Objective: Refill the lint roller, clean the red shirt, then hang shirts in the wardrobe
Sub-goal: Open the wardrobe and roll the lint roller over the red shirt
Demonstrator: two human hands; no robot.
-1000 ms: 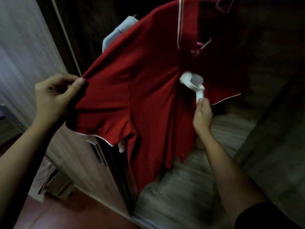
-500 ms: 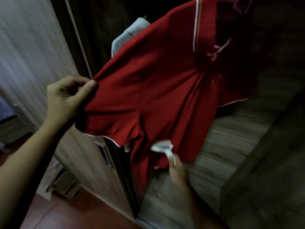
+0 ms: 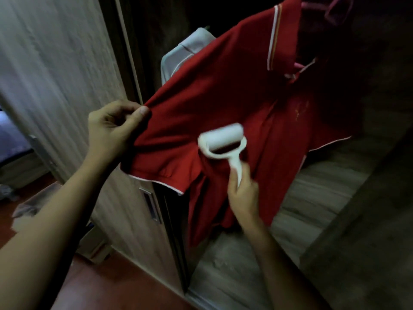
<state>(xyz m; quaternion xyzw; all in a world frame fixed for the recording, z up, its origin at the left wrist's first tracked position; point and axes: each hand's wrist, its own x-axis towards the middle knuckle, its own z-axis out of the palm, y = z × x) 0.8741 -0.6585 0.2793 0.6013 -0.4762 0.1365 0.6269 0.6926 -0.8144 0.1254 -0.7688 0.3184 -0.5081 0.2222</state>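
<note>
The left hand (image 3: 114, 130) pinches the red shirt (image 3: 223, 104) by its sleeve, pulling it taut. The right hand (image 3: 243, 195) grips the lint roller (image 3: 223, 139), its roll against the cloth.

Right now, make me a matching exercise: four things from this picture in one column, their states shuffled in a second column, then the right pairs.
Things
1. left hand
2. right hand
3. red shirt
4. lint roller

States
A. hangs on a pink hanger at the wardrobe
B. white, with its roll lying against the red cloth
C. pinches the sleeve and pulls it out sideways
D. wraps around a white handle from below

Right pairs: 1-C, 2-D, 3-A, 4-B
</note>
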